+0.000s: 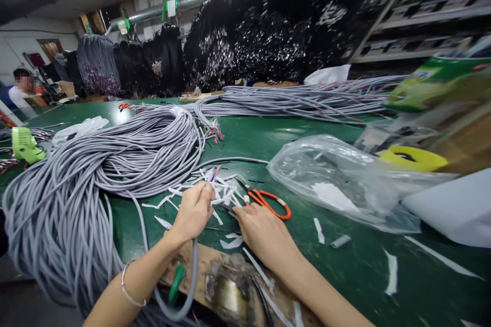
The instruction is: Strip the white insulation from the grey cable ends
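My left hand (195, 209) is closed round the end of a grey cable (194, 271), with coloured wires (216, 172) poking out above the fingers. The cable loops down below the wrist. To its right, my right hand (255, 222) reaches low over the green table, fingers bent beside the orange-handled scissors (270, 203); what lies under its fingertips is too hidden to make out. White paper-like strips (226, 195) are scattered between and beyond both hands.
A large bundle of grey cables (146, 148) covers the left side. On the right lie a clear plastic bag (330, 179) and a yellow tape roll (414, 158). A metal block (230, 288) sits on a wooden board at the front edge. A person (25, 92) is far left.
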### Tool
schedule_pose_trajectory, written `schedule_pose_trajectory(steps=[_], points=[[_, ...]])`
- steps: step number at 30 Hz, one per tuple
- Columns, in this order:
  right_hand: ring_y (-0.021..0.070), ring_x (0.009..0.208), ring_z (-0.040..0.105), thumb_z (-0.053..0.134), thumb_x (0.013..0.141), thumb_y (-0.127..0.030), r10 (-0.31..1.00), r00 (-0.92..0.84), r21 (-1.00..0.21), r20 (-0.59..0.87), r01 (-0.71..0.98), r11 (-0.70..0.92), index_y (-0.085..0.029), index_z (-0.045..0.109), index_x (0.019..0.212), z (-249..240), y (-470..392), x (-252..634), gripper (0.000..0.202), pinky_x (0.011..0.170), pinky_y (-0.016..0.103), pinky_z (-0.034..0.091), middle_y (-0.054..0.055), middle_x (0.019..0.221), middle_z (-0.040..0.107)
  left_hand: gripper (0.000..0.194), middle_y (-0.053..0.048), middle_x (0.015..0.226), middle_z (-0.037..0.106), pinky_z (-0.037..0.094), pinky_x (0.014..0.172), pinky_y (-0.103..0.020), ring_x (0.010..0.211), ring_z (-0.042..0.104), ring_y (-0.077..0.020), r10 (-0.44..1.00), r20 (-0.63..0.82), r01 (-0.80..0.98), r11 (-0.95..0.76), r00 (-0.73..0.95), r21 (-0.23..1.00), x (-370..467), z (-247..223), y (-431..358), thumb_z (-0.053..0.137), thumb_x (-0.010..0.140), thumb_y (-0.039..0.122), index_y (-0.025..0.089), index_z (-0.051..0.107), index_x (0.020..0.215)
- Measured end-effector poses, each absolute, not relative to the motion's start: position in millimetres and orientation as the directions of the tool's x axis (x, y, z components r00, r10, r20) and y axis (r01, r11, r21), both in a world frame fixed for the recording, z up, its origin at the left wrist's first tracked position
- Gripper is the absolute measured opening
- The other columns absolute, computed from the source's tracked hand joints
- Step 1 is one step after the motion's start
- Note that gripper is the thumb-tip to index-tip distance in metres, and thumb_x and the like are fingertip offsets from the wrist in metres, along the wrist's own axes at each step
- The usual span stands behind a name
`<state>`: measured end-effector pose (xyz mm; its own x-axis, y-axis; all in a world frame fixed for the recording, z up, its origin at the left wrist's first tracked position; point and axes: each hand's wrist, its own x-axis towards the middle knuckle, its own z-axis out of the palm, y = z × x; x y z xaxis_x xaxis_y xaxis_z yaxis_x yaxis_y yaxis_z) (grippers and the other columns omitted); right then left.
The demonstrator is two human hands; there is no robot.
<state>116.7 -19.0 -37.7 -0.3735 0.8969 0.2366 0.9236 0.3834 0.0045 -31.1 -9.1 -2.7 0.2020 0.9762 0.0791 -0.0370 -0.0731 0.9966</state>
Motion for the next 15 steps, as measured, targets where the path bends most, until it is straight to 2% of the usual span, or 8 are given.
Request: schedule_pose_trajectory(steps=[2,3,5,7,11,15], points=[[0.0198,0.064,0.06,0.049,0.071,-0.002,0.878,-0.342,0.043,0.334,0.936,0.348,-0.016,0.064,0.076,-37,-19,118,0.022,0.06,0.027,0.042,0.006,0.067,0.066,0.047,0.011,0.046,0.019,0.014,0.032,-0.017,0.033,0.015,-0.0016,0.962,0.062,-0.148,-0.023,0.267,0.989,-30,-2,-10,0.048,0.07,0.062,0.019,0.031,0.057],[0.0187,0.061,0.06,0.047,0.074,-0.004,0.857,-0.303,0.021,0.416,0.946,0.324,-0.017,0.063,0.079,-35,-20,119,0.022,0.058,0.027,0.042,0.005,0.068,0.066,0.049,0.012,0.045,0.018,0.013,0.032,-0.016,0.033,0.013,-0.0011,0.956,0.058,-0.176,-0.007,0.287,0.984,-29,-1,-10,0.049,0.068,0.063,0.019,0.031,0.057],[0.0169,0.061,0.059,0.039,0.083,-0.012,0.774,-0.201,-0.078,0.6,0.948,0.307,-0.017,0.06,0.086,-30,-22,121,0.022,0.056,0.025,0.041,0.005,0.074,0.065,0.049,0.013,0.044,0.016,0.013,0.032,-0.016,0.033,0.012,-0.0006,0.952,0.03,-0.203,0.034,0.304,0.979,-29,0,-11,0.051,0.066,0.064,0.019,0.031,0.057],[0.0161,0.064,0.059,0.03,0.09,-0.02,0.683,-0.131,-0.155,0.719,0.928,0.34,-0.015,0.057,0.09,-24,-24,120,0.027,0.055,0.024,0.041,0.006,0.077,0.063,0.047,0.013,0.044,0.016,0.013,0.032,-0.016,0.033,0.013,-0.0008,0.946,0.018,-0.208,0.053,0.325,0.977,-28,0,-13,0.051,0.068,0.062,0.019,0.033,0.059],[0.0148,0.056,0.056,0.023,0.093,-0.032,0.616,-0.173,-0.11,0.768,0.913,0.393,-0.015,0.056,0.086,-17,-29,112,0.038,0.049,0.023,0.037,0.005,0.069,0.06,0.033,0.011,0.048,0.018,0.012,0.035,-0.016,0.036,0.016,-0.0022,0.928,0.021,-0.16,0.042,0.373,0.986,-27,2,-19,0.045,0.077,0.047,0.017,0.038,0.066],[0.0126,0.049,0.053,0.026,0.093,-0.031,0.562,-0.202,-0.038,0.802,0.922,0.385,-0.014,0.059,0.084,-18,-31,107,0.038,0.046,0.023,0.031,0.005,0.067,0.061,0.019,0.01,0.049,0.019,0.012,0.037,-0.018,0.038,0.017,-0.0029,0.906,0.0,-0.062,0.029,0.423,0.998,-28,7,-24,0.045,0.075,0.029,0.018,0.035,0.063]])
